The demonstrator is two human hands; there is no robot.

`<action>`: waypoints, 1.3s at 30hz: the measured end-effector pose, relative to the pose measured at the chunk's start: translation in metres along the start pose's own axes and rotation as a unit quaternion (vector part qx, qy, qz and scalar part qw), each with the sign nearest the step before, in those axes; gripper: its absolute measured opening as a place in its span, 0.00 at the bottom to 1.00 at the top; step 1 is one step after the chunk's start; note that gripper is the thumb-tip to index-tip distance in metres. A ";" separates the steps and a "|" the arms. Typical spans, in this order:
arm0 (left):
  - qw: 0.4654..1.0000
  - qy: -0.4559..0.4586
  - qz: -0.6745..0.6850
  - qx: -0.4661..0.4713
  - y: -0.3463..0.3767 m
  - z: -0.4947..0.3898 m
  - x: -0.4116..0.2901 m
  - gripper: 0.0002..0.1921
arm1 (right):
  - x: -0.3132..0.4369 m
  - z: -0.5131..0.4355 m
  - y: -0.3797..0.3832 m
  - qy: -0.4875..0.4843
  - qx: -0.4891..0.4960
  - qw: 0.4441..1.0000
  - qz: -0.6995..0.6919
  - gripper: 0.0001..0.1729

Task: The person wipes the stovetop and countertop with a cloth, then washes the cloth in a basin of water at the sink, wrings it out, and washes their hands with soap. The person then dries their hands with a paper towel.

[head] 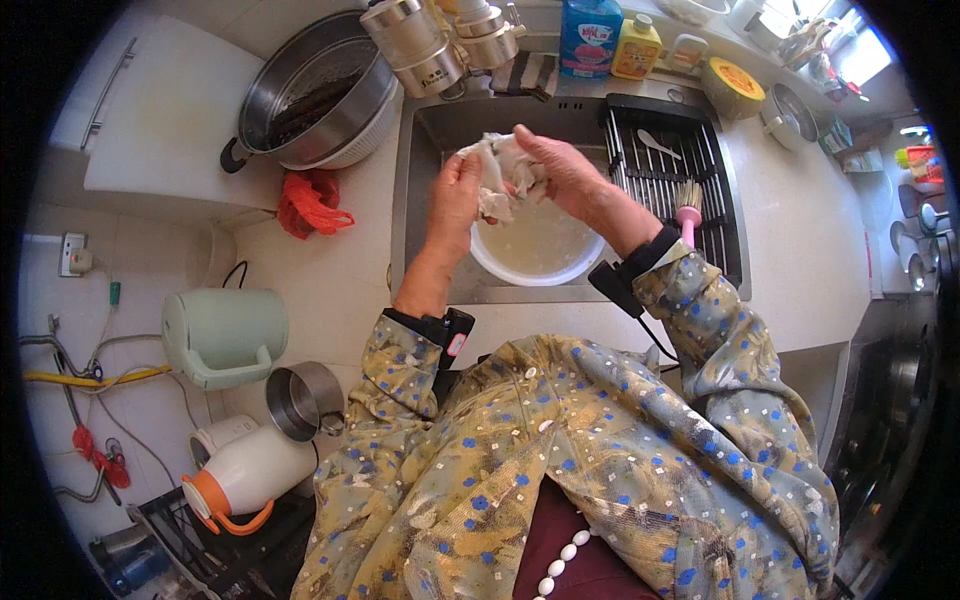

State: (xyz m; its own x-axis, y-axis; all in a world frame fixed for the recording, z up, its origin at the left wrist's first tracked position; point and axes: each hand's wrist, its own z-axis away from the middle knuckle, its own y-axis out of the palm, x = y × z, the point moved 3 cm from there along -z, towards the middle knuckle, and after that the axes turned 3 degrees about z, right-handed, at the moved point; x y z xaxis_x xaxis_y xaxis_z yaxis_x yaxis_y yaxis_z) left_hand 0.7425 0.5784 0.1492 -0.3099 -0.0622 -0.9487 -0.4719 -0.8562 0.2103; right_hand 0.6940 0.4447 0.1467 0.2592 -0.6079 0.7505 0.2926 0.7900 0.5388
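My left hand (459, 196) and my right hand (564, 171) both grip a crumpled whitish cloth (496, 174), spread between them. It looks wet and soft, though its exact material is hard to make out. Beneath the hands a white round basin (534, 280) holds cloudy, yellowish water (541, 241). The basin stands inside a stainless steel sink (429, 279). My hands hide the basin's far side.
A black-framed draining rack (637, 196) spans the sink's right side, bearing a white spoon (658, 144) and a pink-handled brush (688, 217). Metal faucet fittings (427, 52) rise behind. Left are a large steel pot (300, 142), a red plastic bag (309, 204) and a green kettle (225, 330).
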 end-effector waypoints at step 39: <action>0.999 -0.015 0.043 -0.005 -0.016 -0.005 -0.003 0.09 | -0.012 0.007 -0.004 0.077 0.099 0.992 -0.028 0.21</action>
State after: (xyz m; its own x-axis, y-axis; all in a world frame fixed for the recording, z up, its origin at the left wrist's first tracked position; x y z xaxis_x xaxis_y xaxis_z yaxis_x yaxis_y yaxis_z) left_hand 0.7552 0.5899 0.1473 -0.3741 -0.1196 -0.9196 -0.4348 -0.8533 0.2879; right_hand 0.6829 0.4492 0.1387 0.3889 -0.6447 0.6581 0.1272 0.7451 0.6547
